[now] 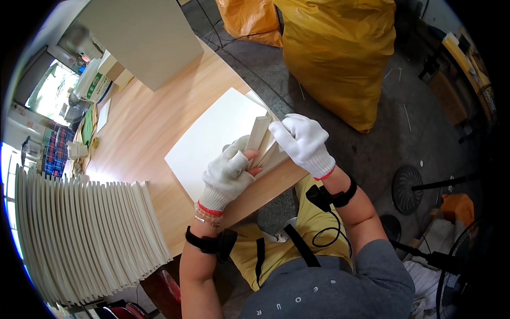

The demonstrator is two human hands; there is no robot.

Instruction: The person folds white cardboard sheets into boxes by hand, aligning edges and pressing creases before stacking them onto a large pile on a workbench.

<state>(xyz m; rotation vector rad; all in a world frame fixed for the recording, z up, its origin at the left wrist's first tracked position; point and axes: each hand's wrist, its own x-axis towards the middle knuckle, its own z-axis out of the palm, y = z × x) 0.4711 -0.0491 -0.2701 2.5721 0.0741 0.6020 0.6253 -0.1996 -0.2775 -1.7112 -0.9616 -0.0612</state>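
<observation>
My left hand (229,171), in a white knitted glove with bare fingertips showing, is closed round the near end of a cream-white folded cardboard piece (259,133). The piece has a narrow raised flap and stands tilted above the table. My right hand (302,139), also gloved in white, has its fingers curled together at the piece's right edge. What lies between those fingers is hidden. Underneath both hands is a large white board (212,135), flat on the wooden table (151,125) near its right corner.
A long row of upright white panels (90,234) stands at the left. A tall grey-beige box (143,40) rises at the back, beside a white bucket (93,82). Large yellow sacks (337,58) sit on the floor beyond the table. A fan (459,266) is at lower right.
</observation>
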